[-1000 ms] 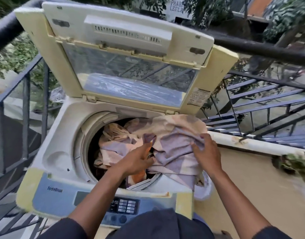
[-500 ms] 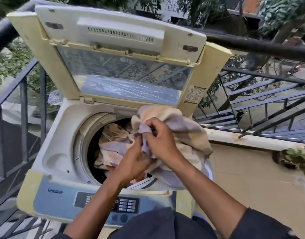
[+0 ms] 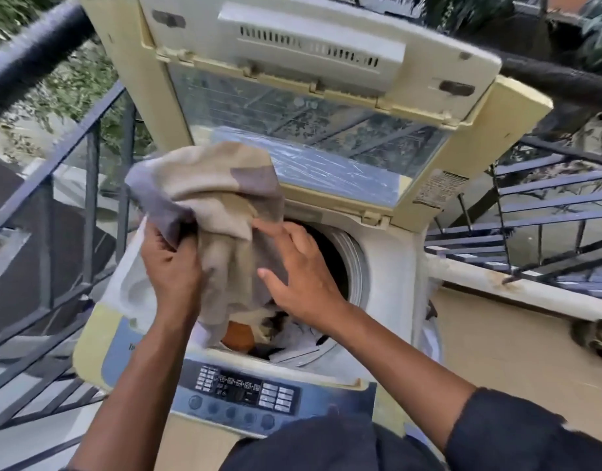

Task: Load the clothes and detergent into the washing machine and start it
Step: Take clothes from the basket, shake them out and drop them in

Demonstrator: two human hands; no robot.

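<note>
The left hand (image 3: 172,266) is raised over the left side of the washing machine (image 3: 391,266) top, back of the hand toward the camera, fingers curled around a bunched edge of the beige-and-grey cloth (image 3: 218,195). The cloth is held up above the drum opening (image 3: 330,263); its upper part billows in front of the open lid (image 3: 313,107), and its lower part hangs down toward the front-left edge of the opening. The right hand (image 3: 299,277) is over the middle of the opening with fingers spread and nearly straight, holding nothing; its fingertips (image 3: 262,226) reach the right edge of the hanging cloth, and contact cannot be confirmed because of motion blur. Both forearms enter from the bottom edge, and a dark sleeve (image 3: 517,433) covers the right upper arm.

The cloth and hands hide most of the drum interior. Below them, an orange item (image 3: 238,336) and some white and dark laundry show at the front edge of the opening; individual pieces cannot be distinguished. The control panel (image 3: 245,392) runs along the front edge of the machine; its button labels are too small to read. The left-front corner of the machine is partly covered by the left forearm. A dark metal railing (image 3: 72,185) stands behind and beside the machine.
</note>
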